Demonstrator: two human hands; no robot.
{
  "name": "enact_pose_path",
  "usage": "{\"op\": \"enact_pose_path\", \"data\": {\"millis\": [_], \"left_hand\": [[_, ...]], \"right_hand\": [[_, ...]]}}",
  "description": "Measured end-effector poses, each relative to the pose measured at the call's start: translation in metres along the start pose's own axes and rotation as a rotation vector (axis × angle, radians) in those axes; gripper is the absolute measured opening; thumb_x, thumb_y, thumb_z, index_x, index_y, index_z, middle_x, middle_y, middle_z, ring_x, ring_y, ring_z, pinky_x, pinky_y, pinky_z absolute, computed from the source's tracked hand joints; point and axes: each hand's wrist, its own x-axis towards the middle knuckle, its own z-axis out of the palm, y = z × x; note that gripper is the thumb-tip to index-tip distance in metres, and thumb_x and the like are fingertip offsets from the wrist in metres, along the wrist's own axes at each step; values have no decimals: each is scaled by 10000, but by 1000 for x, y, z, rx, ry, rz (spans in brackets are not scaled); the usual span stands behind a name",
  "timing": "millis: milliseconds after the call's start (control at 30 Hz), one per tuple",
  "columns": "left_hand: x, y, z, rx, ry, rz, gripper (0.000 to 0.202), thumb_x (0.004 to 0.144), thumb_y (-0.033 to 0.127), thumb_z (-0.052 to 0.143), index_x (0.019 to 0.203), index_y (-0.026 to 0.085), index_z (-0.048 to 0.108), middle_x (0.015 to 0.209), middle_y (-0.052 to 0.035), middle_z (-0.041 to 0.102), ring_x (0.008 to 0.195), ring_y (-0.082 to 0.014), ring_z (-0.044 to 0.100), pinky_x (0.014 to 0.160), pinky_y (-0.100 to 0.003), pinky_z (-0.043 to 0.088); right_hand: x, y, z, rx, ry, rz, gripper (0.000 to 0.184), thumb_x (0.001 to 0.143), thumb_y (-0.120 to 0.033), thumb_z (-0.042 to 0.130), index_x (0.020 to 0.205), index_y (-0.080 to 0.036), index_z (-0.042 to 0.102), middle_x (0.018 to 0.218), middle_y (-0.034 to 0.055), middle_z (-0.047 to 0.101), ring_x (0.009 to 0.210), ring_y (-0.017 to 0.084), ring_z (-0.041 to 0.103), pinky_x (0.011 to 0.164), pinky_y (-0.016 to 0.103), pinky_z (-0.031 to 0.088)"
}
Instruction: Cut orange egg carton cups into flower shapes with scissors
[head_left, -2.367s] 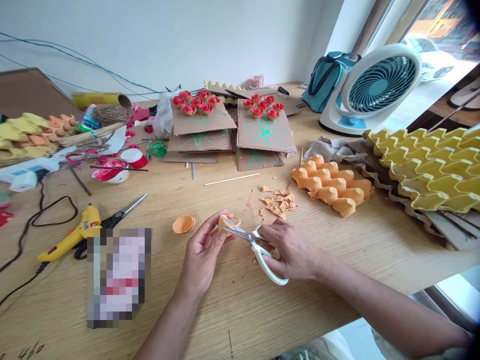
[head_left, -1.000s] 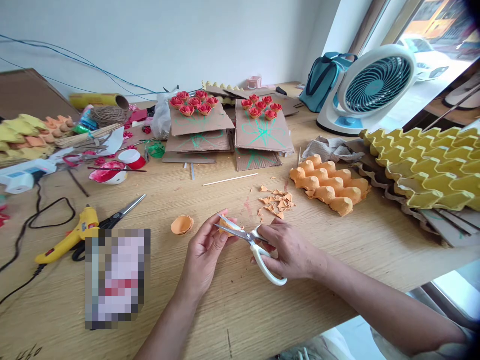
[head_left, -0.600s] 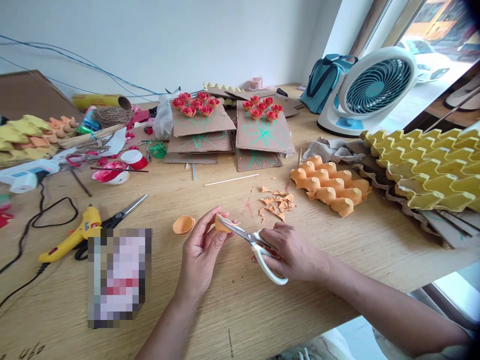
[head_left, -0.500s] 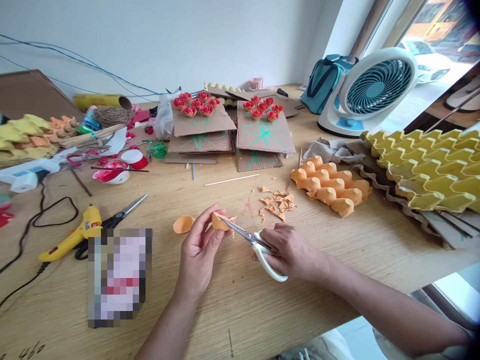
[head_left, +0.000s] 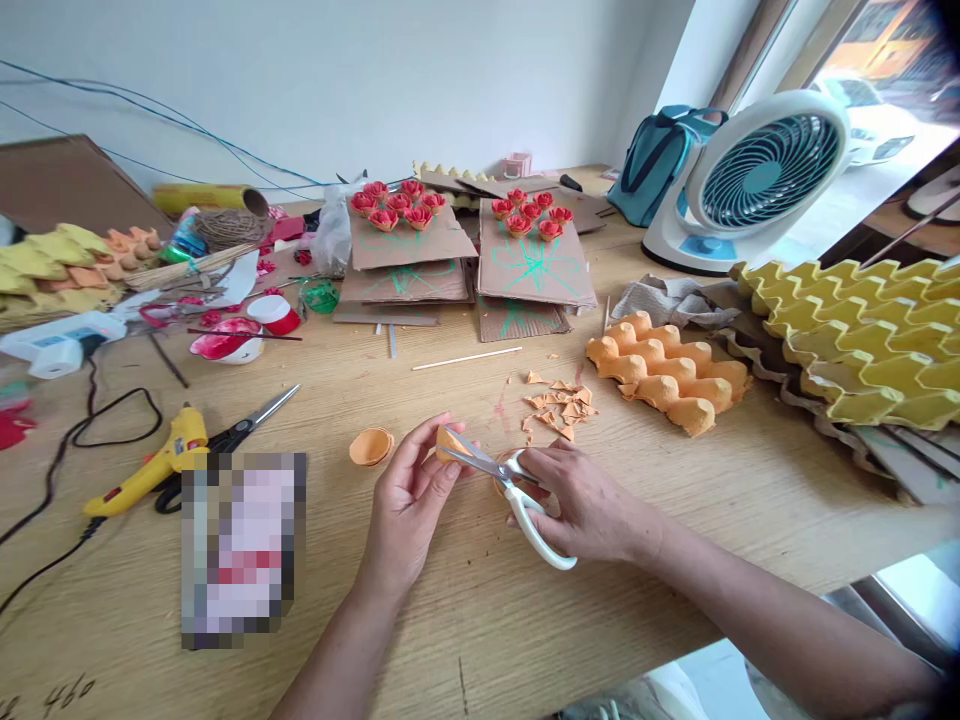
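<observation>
Here your left hand (head_left: 405, 500) pinches the cup (head_left: 450, 441), likely to hold it steady for the scissors (head_left: 504, 472), blades parted, clasped in your right hand (head_left: 585, 502).

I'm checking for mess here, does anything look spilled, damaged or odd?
Ragged orange scraps lie loose beside the orange egg carton, and a faint red stain marks the table; both look messy against the plain wood.

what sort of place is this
Likely a craft workspace: a yellow glue gun lies on the table, red flowers sit on cardboard, and the right hand holds white-handled scissors.
</observation>
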Motion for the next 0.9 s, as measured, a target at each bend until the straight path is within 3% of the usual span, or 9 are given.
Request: {"op": "enact_pose_path", "data": {"millis": [400,900], "left_hand": [[-1,-4,-1,173,-5,62,426,851,289,745,1265,265,649,1287,-67,694,1150,-215,682,1045,-347,525],[0,-3,0,5,-33,57,396,844,229,753,1227,289,668,1272,-48,696,1067,-197,716,926,-303,588]], "right_hand": [[-1,-1,-1,-20,12,-2,254,906,-357,551,764,-219,393,712,-13,531,599,139,443,712,301,332],[-5,0,2,-21,78,-71,296,941,-364,530,746,-222,359,637,-57,451,517,105,341,664,278,307]]}}
